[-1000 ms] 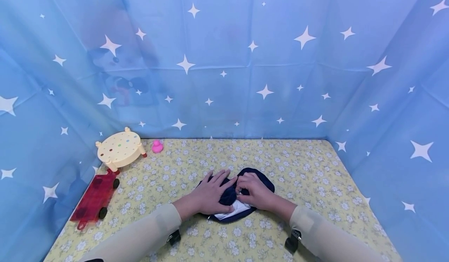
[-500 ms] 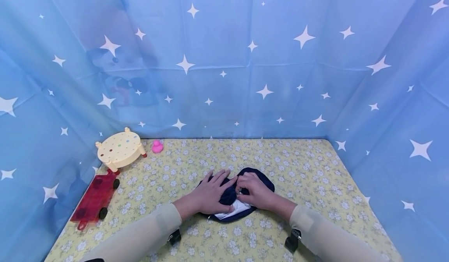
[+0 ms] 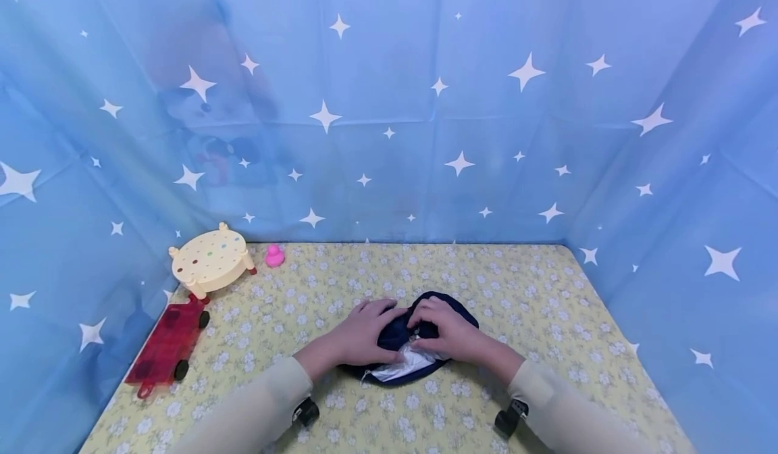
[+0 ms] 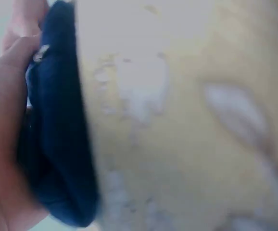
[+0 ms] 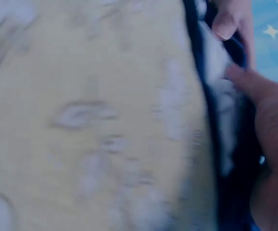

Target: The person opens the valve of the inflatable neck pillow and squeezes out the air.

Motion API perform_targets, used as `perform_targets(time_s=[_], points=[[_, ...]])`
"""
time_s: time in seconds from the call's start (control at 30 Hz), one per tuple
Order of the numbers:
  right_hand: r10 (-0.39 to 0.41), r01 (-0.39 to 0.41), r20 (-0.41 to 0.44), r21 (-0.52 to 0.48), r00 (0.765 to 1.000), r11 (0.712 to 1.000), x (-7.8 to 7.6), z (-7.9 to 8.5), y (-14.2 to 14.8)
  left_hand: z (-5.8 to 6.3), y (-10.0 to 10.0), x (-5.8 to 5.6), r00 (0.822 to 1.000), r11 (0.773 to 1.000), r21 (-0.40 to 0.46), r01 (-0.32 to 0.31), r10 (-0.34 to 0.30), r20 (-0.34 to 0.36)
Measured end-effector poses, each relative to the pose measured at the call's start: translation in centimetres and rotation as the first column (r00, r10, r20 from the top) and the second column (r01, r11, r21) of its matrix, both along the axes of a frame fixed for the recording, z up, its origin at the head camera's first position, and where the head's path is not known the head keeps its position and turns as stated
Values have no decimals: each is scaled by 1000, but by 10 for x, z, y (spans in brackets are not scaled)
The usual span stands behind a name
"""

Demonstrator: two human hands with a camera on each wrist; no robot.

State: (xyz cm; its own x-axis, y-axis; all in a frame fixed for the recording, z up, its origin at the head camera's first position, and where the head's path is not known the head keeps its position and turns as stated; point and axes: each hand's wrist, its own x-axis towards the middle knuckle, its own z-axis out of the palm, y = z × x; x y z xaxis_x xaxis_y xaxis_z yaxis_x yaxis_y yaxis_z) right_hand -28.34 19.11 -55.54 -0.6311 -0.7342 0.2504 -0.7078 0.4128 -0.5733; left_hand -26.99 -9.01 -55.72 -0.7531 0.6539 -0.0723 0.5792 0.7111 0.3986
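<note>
A dark navy zippered fabric pouch [image 3: 395, 334] lies on the tablecloth in the head view, its mouth parted and white lining [image 3: 408, 365] showing. My left hand [image 3: 360, 336] grips the pouch's left part, thumb on the near side and fingers bent over the far side. On the right part, my right hand [image 3: 448, 331] curves its fingers and thumb around the fabric beside the opening. A small metallic bit shows between that thumb and forefinger. The right wrist view has the right thumb [image 5: 245, 79] against the white lining. Both palms hide much of the pouch.
A yellow flowered cloth [image 3: 516, 292] covers the table. At the back left stand a cream round toy table [image 3: 209, 259] on its side and a pink toy duck [image 3: 275, 256]. A red see-through toy cart [image 3: 167, 342] lies at the left edge. Blue star-patterned curtains [image 3: 389, 103] surround the table.
My left fingers, earlier spread flat over the pouch, now bend around it. My right thumb and forefinger have moved apart from their pinch. More of the opening shows; the head view has tilted slightly.
</note>
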Motion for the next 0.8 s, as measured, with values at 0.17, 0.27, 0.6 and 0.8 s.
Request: perform_targets(time_s=[0.17, 0.27, 0.6, 0.8], points=[[-97, 94, -144, -24, 985, 995, -8, -1, 25, 9, -16, 10, 993, 988, 104, -111, 115, -29], [-175, 184, -138, 55, 975, 981, -7, 0, 37, 11, -26, 19, 987, 984, 105, -146, 152, -45], [-163, 169, -51, 144, 985, 975, -5, 14, 39, 9, -25, 26, 984, 985, 117, -123, 136, -111], [-177, 177, -1, -52, 984, 983, -11, 6, 41, 3, -34, 24, 983, 910, 384, -155, 181, -32]])
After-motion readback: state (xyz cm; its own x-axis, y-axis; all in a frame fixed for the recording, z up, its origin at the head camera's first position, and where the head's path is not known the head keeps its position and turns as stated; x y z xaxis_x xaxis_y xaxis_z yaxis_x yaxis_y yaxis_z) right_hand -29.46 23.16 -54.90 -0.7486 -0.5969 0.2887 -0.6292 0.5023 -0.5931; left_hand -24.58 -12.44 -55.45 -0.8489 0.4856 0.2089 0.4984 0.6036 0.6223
